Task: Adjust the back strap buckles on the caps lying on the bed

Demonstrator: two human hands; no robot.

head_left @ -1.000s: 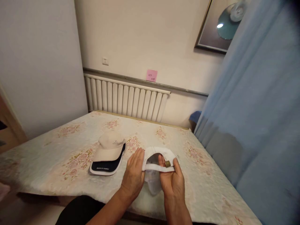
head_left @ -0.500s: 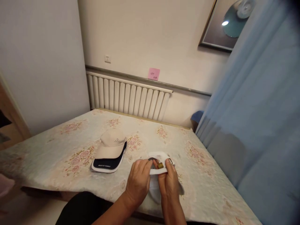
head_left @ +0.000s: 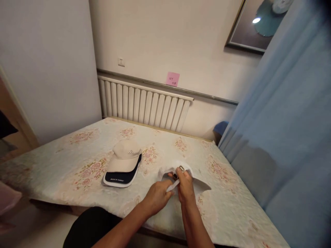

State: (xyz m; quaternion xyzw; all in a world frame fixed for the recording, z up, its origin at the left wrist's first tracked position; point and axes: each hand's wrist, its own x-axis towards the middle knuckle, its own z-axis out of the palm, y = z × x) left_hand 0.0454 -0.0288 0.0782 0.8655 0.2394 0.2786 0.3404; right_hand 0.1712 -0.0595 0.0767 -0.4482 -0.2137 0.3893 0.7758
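Note:
A white cap [head_left: 199, 184] lies on the flowered mattress [head_left: 77, 162] near its front edge. Both my hands work at its back strap. My left hand [head_left: 157, 196] is closed, pinching the loose white strap end. My right hand [head_left: 184, 187] is closed on the strap by the small metal buckle [head_left: 181, 168], which shows just above its fingers. To the left, apart from my hands, a beige cap [head_left: 125, 158] rests on top of a dark navy cap with a white-edged brim [head_left: 121, 179].
A white radiator [head_left: 144, 106] runs along the back wall under a pink sticky note [head_left: 172, 79]. A blue curtain [head_left: 284, 137] hangs close on the right. A framed picture [head_left: 256, 27] hangs upper right. My dark-clad knee [head_left: 88, 230] is below the mattress edge.
My left hand went from lying flat beside the cap to pinching the strap end. The right hand shifted to the buckle. The cap moved slightly farther onto the mattress.

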